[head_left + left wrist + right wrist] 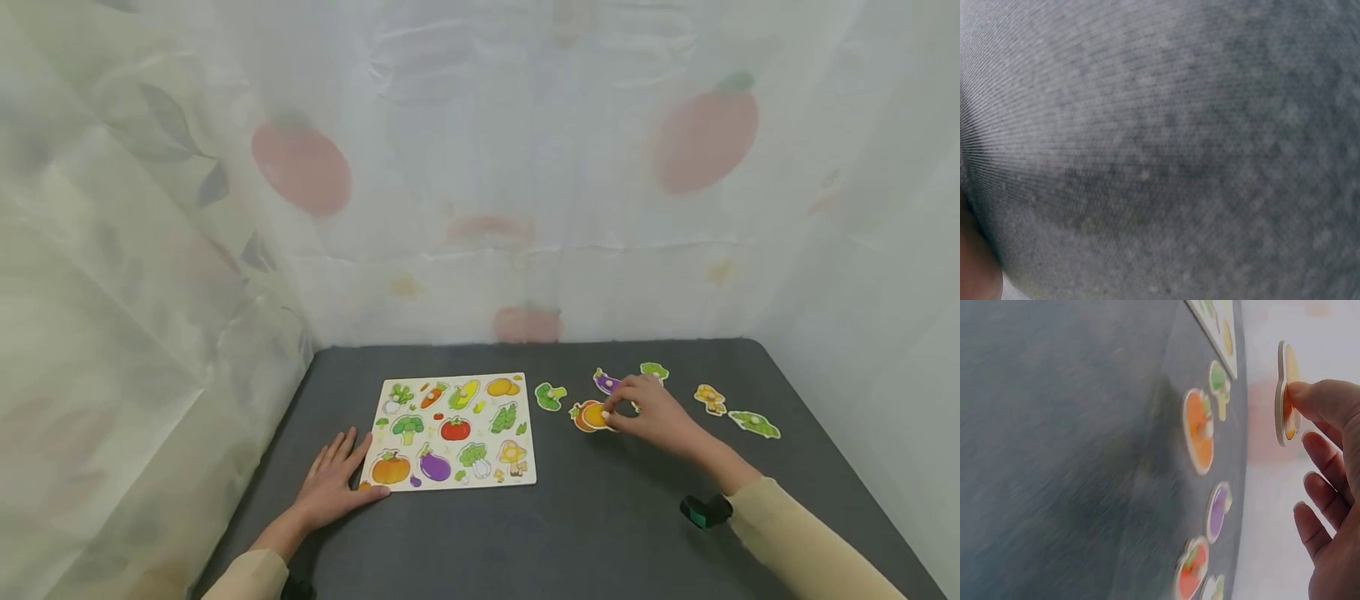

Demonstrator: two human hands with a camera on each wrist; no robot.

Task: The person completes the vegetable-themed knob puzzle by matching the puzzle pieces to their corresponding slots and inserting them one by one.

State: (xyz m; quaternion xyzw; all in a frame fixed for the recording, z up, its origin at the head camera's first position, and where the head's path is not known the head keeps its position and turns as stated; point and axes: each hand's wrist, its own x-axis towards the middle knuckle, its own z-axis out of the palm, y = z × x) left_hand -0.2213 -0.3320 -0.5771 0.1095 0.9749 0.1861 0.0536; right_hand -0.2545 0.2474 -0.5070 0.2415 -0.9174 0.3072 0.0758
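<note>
My right hand [660, 417] pinches a yellow-orange, two-lobed puzzle piece [1289, 406] between thumb and fingers, lifted off the table in the right wrist view. A pumpkin puzzle piece [1197, 434] lies on the table below it, partly covered in the head view. My left hand [333, 483] lies with fingers extended at the left edge of a white vegetable puzzle board [480, 485], its thumb at the lower left corner. The left wrist view shows mostly grey surface and a bit of skin [979, 269].
Around the right hand lie a broccoli piece [550, 397], an eggplant piece [606, 382], a green-topped piece [655, 371], a mushroom piece [709, 399] and a pea pod piece [753, 424]. A tomato piece [1191, 569] shows in the right wrist view. White curtains [525, 167] surround the dark table [525, 542].
</note>
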